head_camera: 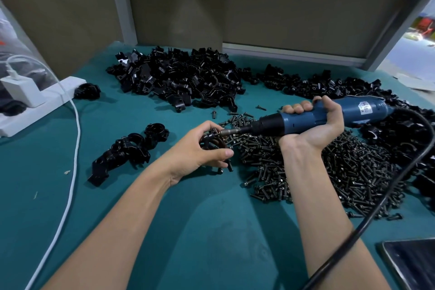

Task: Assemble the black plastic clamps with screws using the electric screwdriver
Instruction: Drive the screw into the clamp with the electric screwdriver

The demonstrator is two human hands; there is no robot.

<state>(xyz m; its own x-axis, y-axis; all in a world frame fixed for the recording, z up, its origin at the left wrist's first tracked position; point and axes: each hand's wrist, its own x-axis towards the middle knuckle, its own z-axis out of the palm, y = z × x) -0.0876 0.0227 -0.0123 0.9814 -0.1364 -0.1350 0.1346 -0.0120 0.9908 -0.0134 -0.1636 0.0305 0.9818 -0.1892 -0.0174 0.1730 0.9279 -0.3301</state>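
a small factory assembly bench: bulk heaps of black plastic clamp parts (179, 77) across the upper middle of the frame, a loose pile of screws (353, 172) at centre right, a corded electric screwdriver (306, 120) above it, a teal work mat (141, 219) underneath, plain partition panels (294, 19) along the top, a white power strip (42, 103) at the left edge.

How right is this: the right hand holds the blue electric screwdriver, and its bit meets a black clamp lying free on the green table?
Not quite. The head view shows the left hand holding the black clamp; it does not lie free on the green table. The right hand does hold the blue electric screwdriver.
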